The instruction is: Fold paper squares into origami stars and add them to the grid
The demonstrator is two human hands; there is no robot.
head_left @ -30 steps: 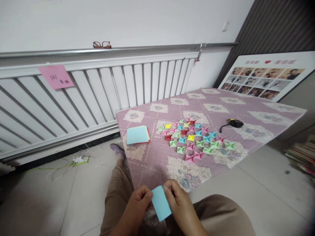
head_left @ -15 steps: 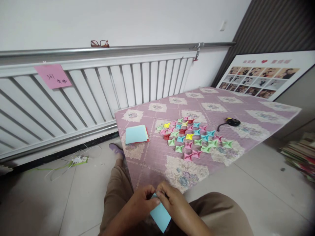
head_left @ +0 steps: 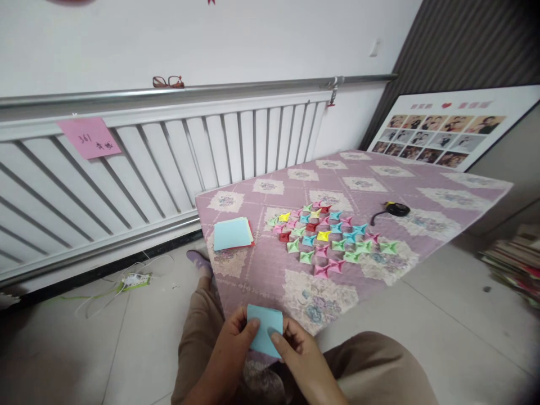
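Between my hands is a light blue sheet of origami paper, now a small square with doubled edges at its top. My left hand pinches its left side, thumb on the face and fingers behind. On the right edge, my right hand grips it the same way, the thumb near the lower corner. A stack of coloured paper, light blue on top with cream and red beneath, lies at the table's left edge. Several small folded paper stars in pink, green, blue, yellow and red stand in slanting rows beyond my hands.
A floral cloth covers the table. A coiled black cable lies at its right. Along the wall runs a white radiator with a pipe holding eyeglasses. A power strip with cords is on the floor.
The blue paper has gone from a corner-down position to an upright square, raised slightly. Both hands have shifted from its top to its two sides. The view has tilted slightly.
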